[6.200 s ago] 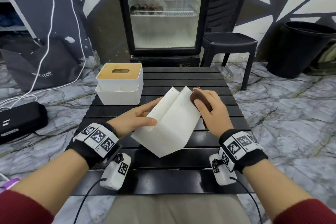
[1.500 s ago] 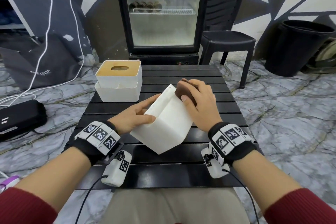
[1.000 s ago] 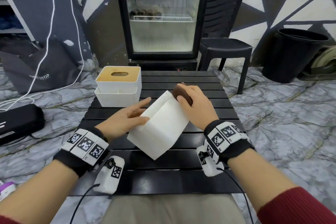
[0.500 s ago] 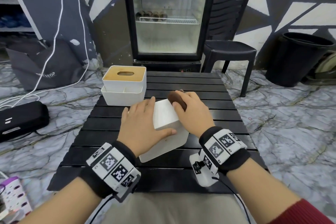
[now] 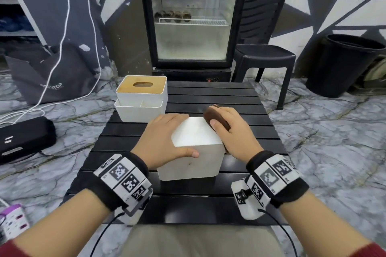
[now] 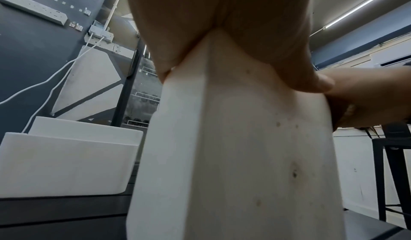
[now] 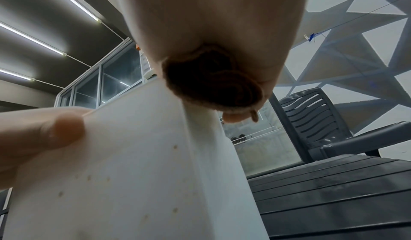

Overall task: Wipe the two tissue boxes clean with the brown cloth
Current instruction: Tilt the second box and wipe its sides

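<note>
Standing upright now at frame centre, no longer tilted: white tissue box point(image 5: 193, 148) gripped by left hand point(image 5: 165, 140); right hand point(image 5: 234, 131) holding brown cloth point(image 5: 216, 120), ready for fresh sides.

A dark bag point(image 5: 50, 73) on the floor, at ten o'clock from the table, carries pale lettering too blurred to read. The wristbands point(image 5: 123, 175) carry square coded markers, no words.
</note>
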A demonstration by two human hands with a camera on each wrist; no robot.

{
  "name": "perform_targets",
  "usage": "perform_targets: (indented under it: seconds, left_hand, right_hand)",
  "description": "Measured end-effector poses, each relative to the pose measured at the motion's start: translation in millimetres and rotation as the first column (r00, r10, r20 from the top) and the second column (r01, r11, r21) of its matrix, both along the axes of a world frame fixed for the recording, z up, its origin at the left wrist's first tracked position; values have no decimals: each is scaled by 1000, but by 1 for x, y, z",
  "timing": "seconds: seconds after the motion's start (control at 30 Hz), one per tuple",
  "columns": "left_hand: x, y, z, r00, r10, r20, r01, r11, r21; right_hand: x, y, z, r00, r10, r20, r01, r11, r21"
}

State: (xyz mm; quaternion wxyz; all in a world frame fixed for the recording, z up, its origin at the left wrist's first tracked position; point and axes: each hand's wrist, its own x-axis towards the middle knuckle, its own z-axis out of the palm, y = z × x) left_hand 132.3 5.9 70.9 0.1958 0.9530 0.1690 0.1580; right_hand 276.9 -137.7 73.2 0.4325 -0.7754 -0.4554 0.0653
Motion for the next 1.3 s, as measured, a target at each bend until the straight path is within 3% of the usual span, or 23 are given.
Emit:
perform_targets:
  seconds: [0.33, 0.5, 0.63, 0.83, 1.07, 1.2, 1.3]
  left_hand:
    - [4, 19, 4, 986, -165, -17, 165, 986, -3]
    - [-8, 30, -4, 992, -20, 128, 55, 961, -271]
    - [-15, 33, -12, 984, 100, 148, -28, 904, -426]
    - [-11, 32, -10, 989, 53, 137, 38, 811, -584]
    - [0, 20, 2, 989, 75, 125, 40, 682, -730]
    - [14, 11, 11, 992, 61, 108, 37, 685, -728]
    - [26, 6, 13, 995, 78, 70, -10, 733, -681]
  right_hand:
    - [5, -14, 3, 997, 5, -73, -5, 1000, 11]
    - [-5, -35, 1, 995, 66, -70, -65, 998, 19]
    - [-16, -43, -1, 992, 128, 3, -128, 992, 5]
    - [-33, -44, -4, 983, 170, 67, -170, 985, -2]
    - [-34, -43, -4, 970, 243, 15, -243, 970, 20]
    - [-20, -42, -3, 993, 109, -48, -104, 990, 90]
    - [-6, -35, -3, 998, -53, 21, 52, 998, 28]
